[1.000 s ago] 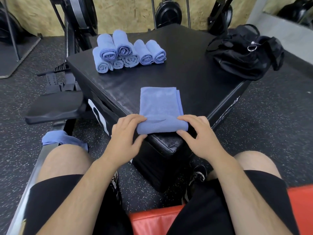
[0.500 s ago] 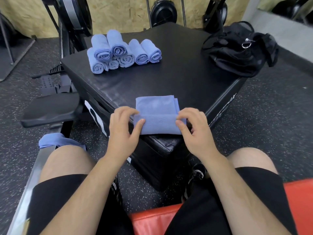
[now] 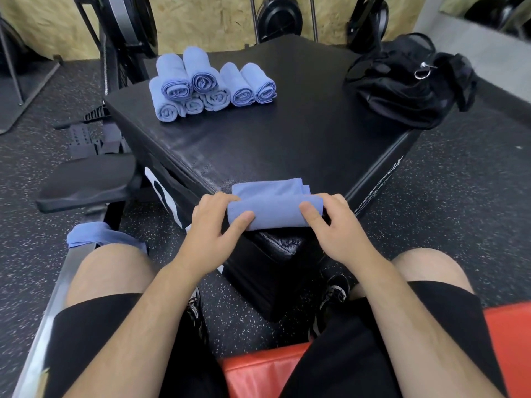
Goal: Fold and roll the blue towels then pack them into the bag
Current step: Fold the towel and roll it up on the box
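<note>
The half-rolled blue towel (image 3: pixel 273 209) lies at the near corner of the black padded surface (image 3: pixel 287 133). Its roll is fat and even, with a short flat tail ahead of it. The left hand (image 3: pixel 212 228) grips the roll's left end and the right hand (image 3: pixel 336 225) grips its right end — thumbs pressed on the near face, fingers curled over the top.

To finish well, I judge that both hands should turn forward together with equal pressure, so that the ends come out flush and the roll does not cone. The tail's right edge looks slightly stepped and may want squaring first.

A stack of rolled towels (image 3: pixel 212 84) sits at the far left of the surface and the black bag (image 3: pixel 402 84) at the far right — whether it is unzipped is hard to tell. A loose blue towel (image 3: pixel 97 234) lies draped by the left knee.
</note>
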